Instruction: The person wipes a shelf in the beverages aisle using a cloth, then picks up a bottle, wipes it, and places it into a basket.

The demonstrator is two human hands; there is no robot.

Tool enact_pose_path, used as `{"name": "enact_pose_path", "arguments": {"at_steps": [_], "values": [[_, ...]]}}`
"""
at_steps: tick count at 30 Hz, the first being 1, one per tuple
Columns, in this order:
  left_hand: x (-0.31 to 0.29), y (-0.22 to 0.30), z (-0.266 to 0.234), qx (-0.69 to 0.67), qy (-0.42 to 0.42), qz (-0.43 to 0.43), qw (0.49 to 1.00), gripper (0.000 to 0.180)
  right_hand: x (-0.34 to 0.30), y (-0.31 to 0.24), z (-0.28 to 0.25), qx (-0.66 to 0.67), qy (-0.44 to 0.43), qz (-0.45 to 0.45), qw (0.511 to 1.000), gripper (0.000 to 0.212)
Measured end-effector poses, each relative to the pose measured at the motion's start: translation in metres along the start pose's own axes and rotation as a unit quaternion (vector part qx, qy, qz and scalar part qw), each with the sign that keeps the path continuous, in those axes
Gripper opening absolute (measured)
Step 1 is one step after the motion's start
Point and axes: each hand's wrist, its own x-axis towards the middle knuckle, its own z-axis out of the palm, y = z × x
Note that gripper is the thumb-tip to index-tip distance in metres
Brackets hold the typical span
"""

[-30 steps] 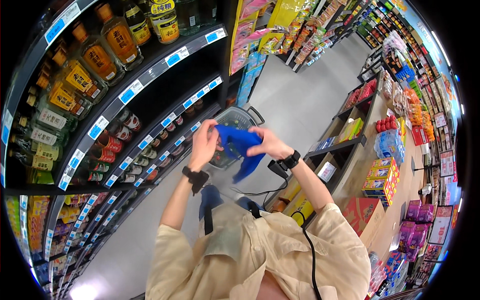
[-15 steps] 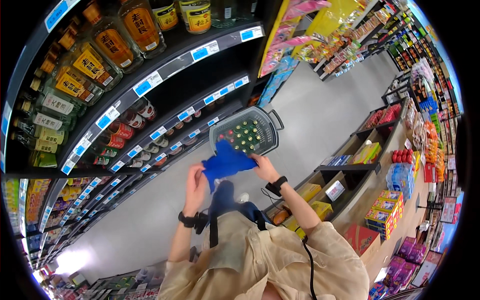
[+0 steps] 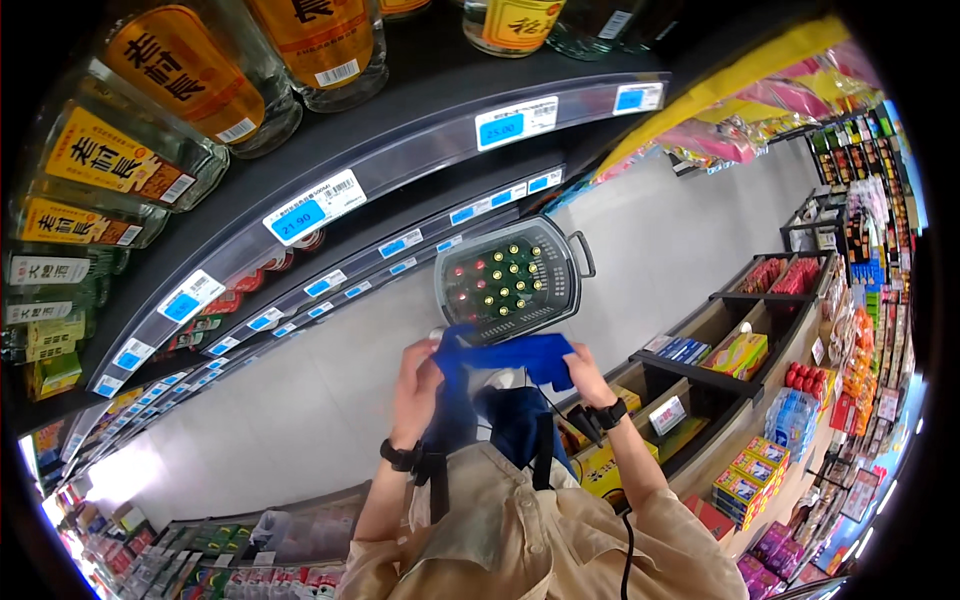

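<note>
Between my hands a blue cloth (image 3: 510, 354) is stretched in front of my body, slightly blurred. My left hand (image 3: 418, 385) grips its left end, and my right hand (image 3: 584, 376) is closed on its right end. Both wrists wear black bands. Beyond the cloth, a grey plastic basket (image 3: 462, 325) rests on the floor with its handle out to the right. Several green bottles (image 3: 515, 268) with gold caps stand in it, next to a few with red caps (image 3: 460, 283) on the left side.
At my left, a dark shelf (image 3: 400, 130) with price tags curves close by, bearing large glass liquor bottles (image 3: 190, 75). On the right runs a wooden display counter (image 3: 690, 420) with boxes and packets. Grey floor (image 3: 270, 400) lies between them.
The cloth has gone from bunched to pulled out lengthwise between my hands. My view has moved nearer the left shelf, and both hands sit farther right and lower in it.
</note>
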Motion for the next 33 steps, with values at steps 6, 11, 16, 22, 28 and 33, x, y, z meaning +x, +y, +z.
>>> {"name": "enact_pose_path", "arguments": {"at_steps": [6,11,16,22,28,33], "values": [[0.092,0.101,0.018,-0.314,-0.040,-0.061,0.946,0.021,0.051,-0.140,0.014,0.200,0.016,0.011,0.980,0.032],[0.164,0.134,-0.010,-0.206,0.001,-0.057,0.977,0.026,0.109,-0.229,-0.011,-0.174,-0.105,-0.169,0.964,0.034],[0.158,0.165,-0.009,0.001,0.069,-0.115,0.991,0.032,0.139,-0.248,-0.028,-0.437,-0.270,-0.234,0.826,0.043],[0.173,0.143,0.012,0.088,0.060,-0.116,0.988,0.037,0.192,-0.193,-0.076,-0.567,-0.143,-0.367,0.723,0.040],[0.200,0.162,-0.015,-0.070,-0.034,-0.048,0.996,0.041,0.190,-0.209,-0.074,-0.405,-0.111,-0.433,0.798,0.043],[0.264,0.185,-0.065,0.233,0.012,0.232,0.944,0.046,0.228,-0.258,-0.007,-0.319,0.070,-0.538,0.777,0.039]]}}
